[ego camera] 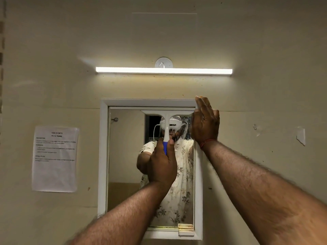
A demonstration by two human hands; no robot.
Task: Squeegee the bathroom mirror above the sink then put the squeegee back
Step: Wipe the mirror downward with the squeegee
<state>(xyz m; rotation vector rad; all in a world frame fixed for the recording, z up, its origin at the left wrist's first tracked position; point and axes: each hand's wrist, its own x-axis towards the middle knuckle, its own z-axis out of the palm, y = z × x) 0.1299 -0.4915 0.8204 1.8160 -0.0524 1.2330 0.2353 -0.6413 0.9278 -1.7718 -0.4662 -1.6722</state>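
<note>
Your left hand grips the squeegee by its blue handle, blade above your fist at the top of the mirror. Your right hand lies flat, fingers straight, on the frame.

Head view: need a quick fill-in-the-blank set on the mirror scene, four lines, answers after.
1. The hand gripping the squeegee is the person's ___ one.
2. The squeegee's blade sits near the ___ edge of the mirror.
3. The other hand lies flat on the mirror frame's upper ___ corner.
4. The sheet of paper hangs on the wall to the ___ of the mirror.

Missing words: left; top; right; left.
</note>
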